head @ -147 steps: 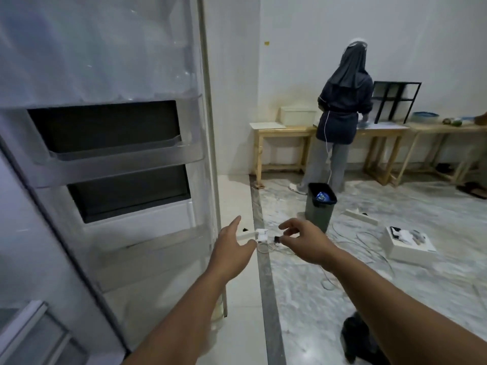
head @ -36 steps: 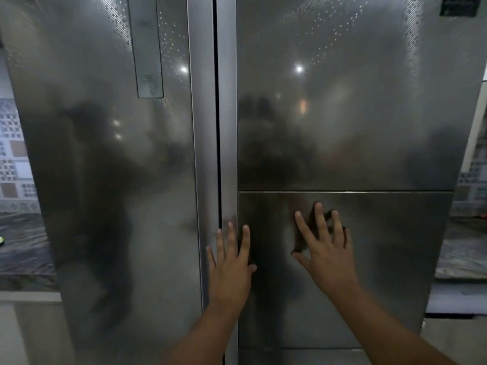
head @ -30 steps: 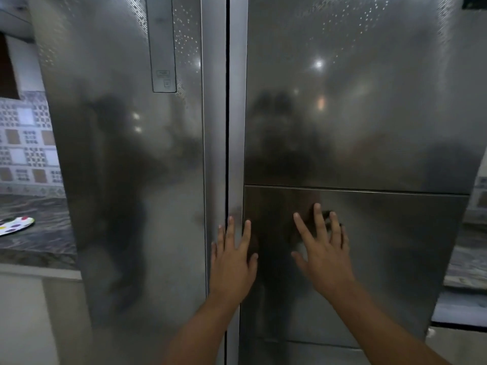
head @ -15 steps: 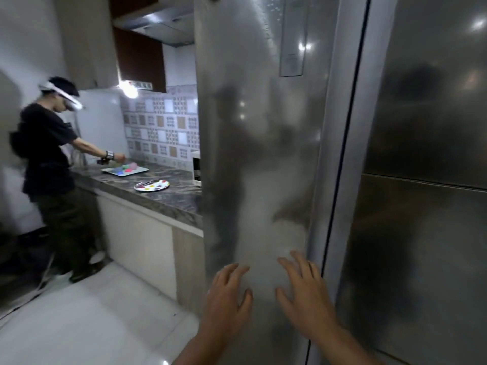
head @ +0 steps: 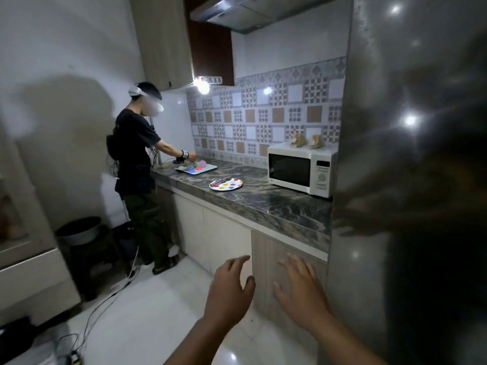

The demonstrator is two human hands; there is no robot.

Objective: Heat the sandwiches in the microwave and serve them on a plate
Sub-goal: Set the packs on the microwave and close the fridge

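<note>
A white microwave [head: 300, 168] stands shut on the dark marble counter [head: 266, 204], against the steel fridge [head: 411, 180] on the right. Two wrapped sandwiches [head: 307, 140] sit on top of the microwave. A white plate with coloured dots [head: 226, 184] lies on the counter left of it, with what look like utensils on it. My left hand [head: 228, 291] and my right hand [head: 300, 288] hang open and empty in front of the lower cabinets, well short of the counter.
A person in black stands at the far end of the counter over a tray of coloured items [head: 196, 167]. Cables [head: 100, 306] trail across the white floor. A dark bin [head: 79, 230] stands at the left wall.
Both hands have come off the shut fridge doors. My view has swung left from the fridge front to the counter, microwave and plate.
</note>
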